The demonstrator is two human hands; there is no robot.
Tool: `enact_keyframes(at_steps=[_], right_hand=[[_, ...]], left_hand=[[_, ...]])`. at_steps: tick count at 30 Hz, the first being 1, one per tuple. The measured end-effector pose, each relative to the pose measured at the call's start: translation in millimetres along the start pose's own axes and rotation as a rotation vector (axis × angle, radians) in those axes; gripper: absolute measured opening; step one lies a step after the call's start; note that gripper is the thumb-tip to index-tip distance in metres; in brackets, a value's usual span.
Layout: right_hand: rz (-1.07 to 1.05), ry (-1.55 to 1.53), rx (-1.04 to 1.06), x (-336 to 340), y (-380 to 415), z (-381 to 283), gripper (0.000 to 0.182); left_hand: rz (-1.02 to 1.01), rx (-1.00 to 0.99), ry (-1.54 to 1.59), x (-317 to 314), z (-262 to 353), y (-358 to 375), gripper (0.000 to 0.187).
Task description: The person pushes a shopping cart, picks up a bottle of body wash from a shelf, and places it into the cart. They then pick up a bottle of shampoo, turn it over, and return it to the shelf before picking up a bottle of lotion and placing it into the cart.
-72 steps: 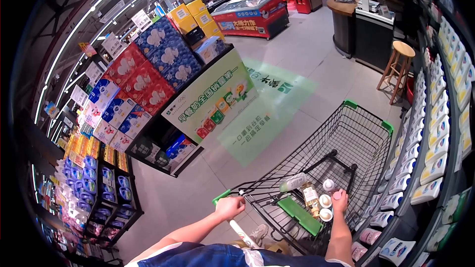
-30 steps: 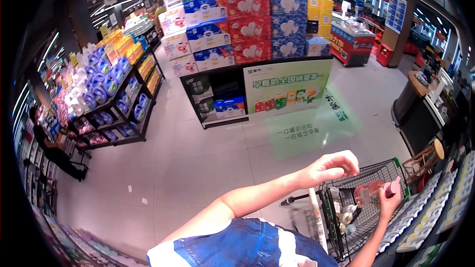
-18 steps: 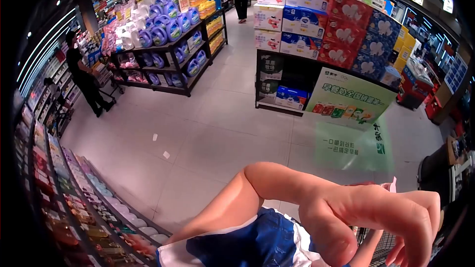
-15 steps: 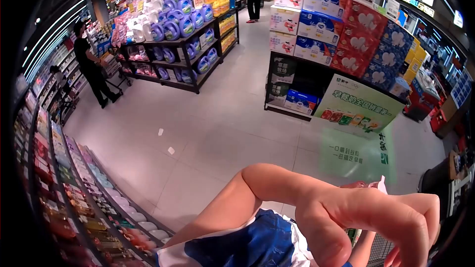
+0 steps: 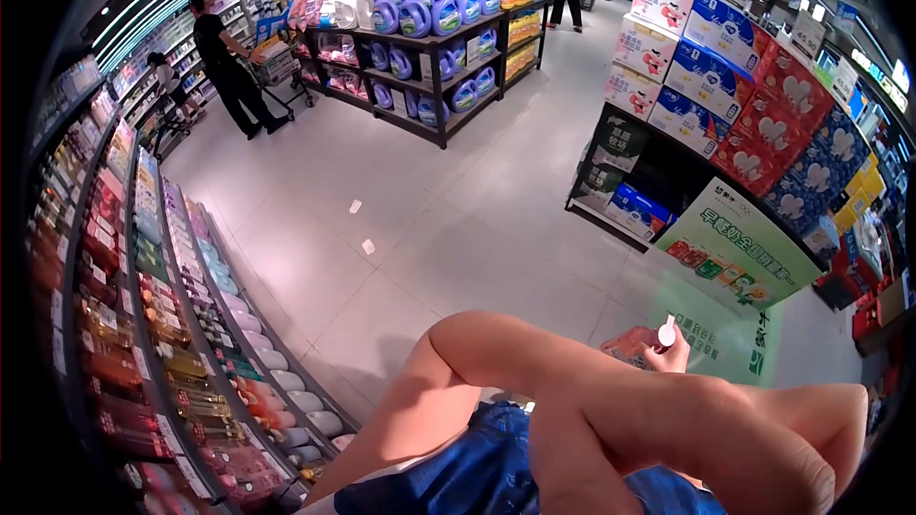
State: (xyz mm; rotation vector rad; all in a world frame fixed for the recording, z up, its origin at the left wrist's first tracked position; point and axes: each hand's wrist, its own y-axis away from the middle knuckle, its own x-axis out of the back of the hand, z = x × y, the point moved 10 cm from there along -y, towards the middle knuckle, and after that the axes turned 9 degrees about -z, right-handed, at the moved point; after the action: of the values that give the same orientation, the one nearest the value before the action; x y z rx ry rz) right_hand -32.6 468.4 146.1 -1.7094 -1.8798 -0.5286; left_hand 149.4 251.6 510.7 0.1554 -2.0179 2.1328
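My left arm bends across the bottom of the view, and my left hand [image 5: 706, 429] is large and close to the camera at the lower right. Its thumb points down, apart from the bent fingers, with nothing visible between them; the fingertips run out of the frame. Beyond that forearm, my right hand [image 5: 674, 355] is closed around a pink see-through pump bottle [image 5: 625, 336] with a white pump top. The bottle lies tilted in the hand, and my left forearm hides the right arm and part of the bottle.
A shelf of bottles [image 5: 181, 362] runs along the left. Ahead stands a rack of purple detergent jugs [image 5: 429, 19]; stacked cartons [image 5: 706, 67] rise at the right. A person in black [image 5: 229, 57] pushes a shopping cart [image 5: 286, 76]. Two paper scraps [image 5: 368, 247] lie on the floor.
The view has turned left, so racks and cartons sit further right. The pump bottle in my right hand has come up into clearer sight. My left hand remains near the camera.
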Motion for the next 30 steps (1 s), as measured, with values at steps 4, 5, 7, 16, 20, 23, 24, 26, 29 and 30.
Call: enact_keyframes(at_steps=[4, 5, 7, 16, 20, 23, 24, 26, 29, 30], right_hand=[[-0.104, 0.0, 0.087, -28, -46, 8, 0.033], [-0.057, 0.026, 0.109, -28, -54, 9, 0.034], [-0.132, -0.005, 0.094, -29, -73, -1, 0.035], [-0.152, -0.048, 0.178, -17, -155, 16, 0.038], [-0.217, 0.005, 0.19, -23, -177, 18, 0.035], [-0.271, 0.053, 0.187, -32, -188, 29, 0.03], [-0.287, 0.072, 0.185, -34, -190, 30, 0.03], [-0.268, 0.046, 0.194, -41, -196, 41, 0.031], [-0.281, 0.029, 0.186, -52, -209, 49, 0.035], [-0.294, 0.027, 0.18, -56, -212, 49, 0.037]], left_hand=[[-0.006, 0.062, -0.069, 19, -9, 0, 0.07], [-0.011, 0.079, -0.09, 26, -13, -1, 0.07], [-0.014, 0.116, -0.122, 42, -22, -1, 0.069], [0.019, 0.194, -0.187, 125, -63, 15, 0.067], [0.034, 0.218, -0.227, 153, -69, 19, 0.065], [0.049, 0.234, -0.266, 171, -68, 22, 0.065], [0.053, 0.241, -0.276, 176, -69, 24, 0.064], [0.061, 0.244, -0.288, 185, -67, 27, 0.064], [0.073, 0.249, -0.294, 195, -66, 33, 0.063], [0.079, 0.25, -0.293, 200, -64, 34, 0.062]])
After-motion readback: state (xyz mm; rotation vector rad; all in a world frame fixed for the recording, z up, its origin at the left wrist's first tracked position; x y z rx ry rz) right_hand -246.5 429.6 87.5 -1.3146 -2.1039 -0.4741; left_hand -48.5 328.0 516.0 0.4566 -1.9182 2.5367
